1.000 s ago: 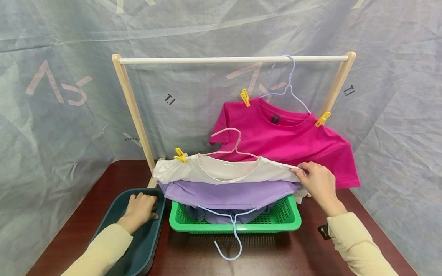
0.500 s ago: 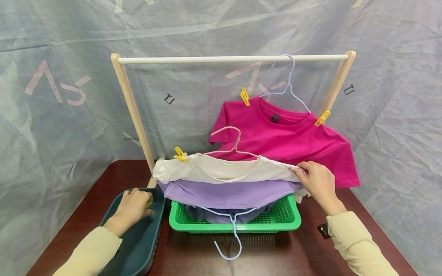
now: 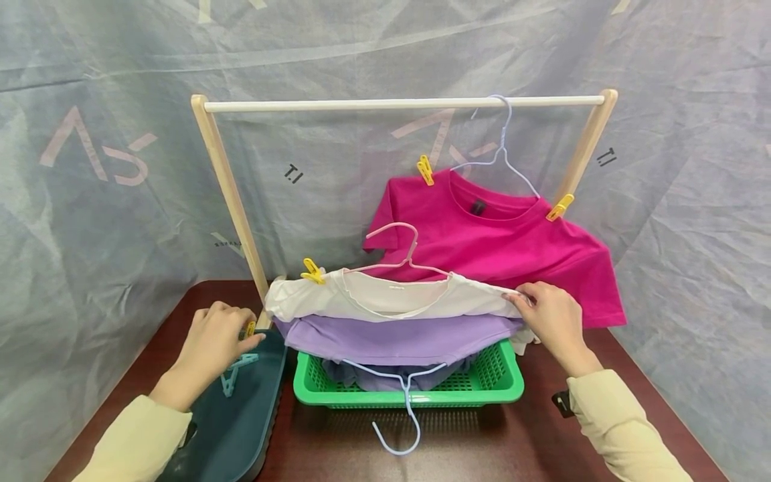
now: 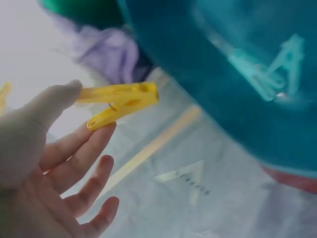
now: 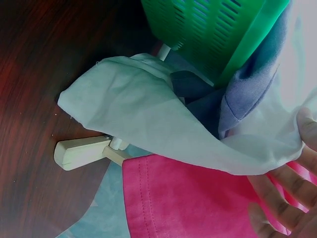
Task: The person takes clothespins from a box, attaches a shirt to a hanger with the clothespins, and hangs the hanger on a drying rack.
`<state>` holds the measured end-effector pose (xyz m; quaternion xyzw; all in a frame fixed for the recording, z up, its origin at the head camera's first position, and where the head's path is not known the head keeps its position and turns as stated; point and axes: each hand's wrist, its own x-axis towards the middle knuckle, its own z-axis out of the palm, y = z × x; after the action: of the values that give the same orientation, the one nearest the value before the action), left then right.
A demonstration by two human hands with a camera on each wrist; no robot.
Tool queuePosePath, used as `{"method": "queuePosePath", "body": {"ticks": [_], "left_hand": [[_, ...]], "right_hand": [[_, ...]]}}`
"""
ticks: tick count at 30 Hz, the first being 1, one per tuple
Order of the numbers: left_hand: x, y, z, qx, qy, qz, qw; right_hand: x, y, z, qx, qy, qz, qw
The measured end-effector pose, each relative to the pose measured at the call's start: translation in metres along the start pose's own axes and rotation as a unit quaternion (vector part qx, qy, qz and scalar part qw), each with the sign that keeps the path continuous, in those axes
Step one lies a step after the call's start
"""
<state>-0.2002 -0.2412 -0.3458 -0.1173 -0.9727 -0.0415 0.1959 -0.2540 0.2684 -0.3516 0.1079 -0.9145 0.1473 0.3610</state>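
Note:
My left hand (image 3: pixel 211 341) pinches a yellow clothespin (image 4: pixel 119 99) between thumb and fingers, above the far end of a dark teal bin (image 3: pixel 241 428). My right hand (image 3: pixel 551 321) pinches the right shoulder of a white shirt (image 3: pixel 325 298), which has a pink hanger (image 3: pixel 414 244) in its neck. Another yellow clothespin (image 3: pixel 312 271) is clipped on that shirt's left shoulder. Beneath it a purple garment (image 3: pixel 397 338) with a light blue hanger (image 3: pixel 415 428) lies over a green basket (image 3: pixel 409 397). In the right wrist view, the white sleeve (image 5: pixel 124 99) droops beside the basket.
A magenta shirt (image 3: pixel 500 248) hangs on a blue hanger (image 3: pixel 504 140) from the white rod (image 3: pixel 361 105) of a wooden rack, two yellow clothespins on its shoulders. Teal clothespins (image 3: pixel 237 369) lie in the bin. A grey sheet backs the dark wooden table (image 3: pixel 337 448).
My left hand has risen out of the bin and moved left with a yellow clothespin, uncovering teal clothespins there. My right hand keeps its grip on the white shirt.

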Motion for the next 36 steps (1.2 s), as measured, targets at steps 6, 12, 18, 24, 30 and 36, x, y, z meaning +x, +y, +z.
{"method": "queuePosePath", "body": {"ticks": [6, 12, 18, 24, 30, 36], "left_hand": [[0.006, 0.011, -0.018, -0.011, 0.026, -0.001, 0.9996], [0.005, 0.032, -0.028, -0.001, 0.021, 0.026, 0.9994], [0.005, 0.059, -0.033, -0.007, 0.031, 0.062, 0.9976], [0.007, 0.084, -0.037, -0.016, 0.053, 0.105, 0.9929], [0.012, 0.104, -0.039, -0.042, 0.085, 0.146, 0.9847], [0.019, 0.123, -0.038, -0.061, 0.089, 0.182, 0.9774]], "right_hand": [[0.0, 0.0, -0.001, -0.002, -0.001, 0.0, 1.0], [0.0, 0.0, -0.001, -0.003, 0.005, -0.003, 1.0], [-0.001, 0.0, 0.0, -0.003, 0.005, -0.002, 1.0], [-0.001, 0.0, 0.0, -0.003, 0.003, 0.0, 1.0], [-0.001, 0.0, 0.001, -0.006, 0.0, 0.001, 1.0], [-0.001, -0.001, 0.001, -0.005, 0.001, -0.001, 1.0]]}}
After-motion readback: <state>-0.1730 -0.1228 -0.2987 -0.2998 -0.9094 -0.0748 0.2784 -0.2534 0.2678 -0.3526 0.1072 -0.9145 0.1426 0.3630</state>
